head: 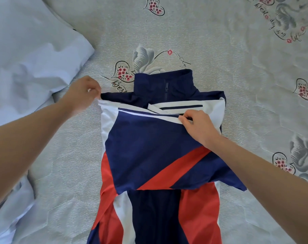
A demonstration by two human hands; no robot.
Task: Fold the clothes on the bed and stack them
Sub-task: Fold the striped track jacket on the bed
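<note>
jacket [149, 147], frame centre, on bed [220, 67]; left hand [82, 92] pinches its shoulder, right hand [197, 125] pinches folded sleeve.

Both arms are reaching forward, bare to the elbow. The left hand [82, 93] is curling its fingers and pinching cloth at its fingertips. The right hand [197, 125], off to its side and a bit nearer, is pinching cloth too.

Left hand [82, 92] pinches the jacket [149, 147] shoulder; right hand [199, 127] pinches its folded sleeve, on the bed [237, 85]
</note>
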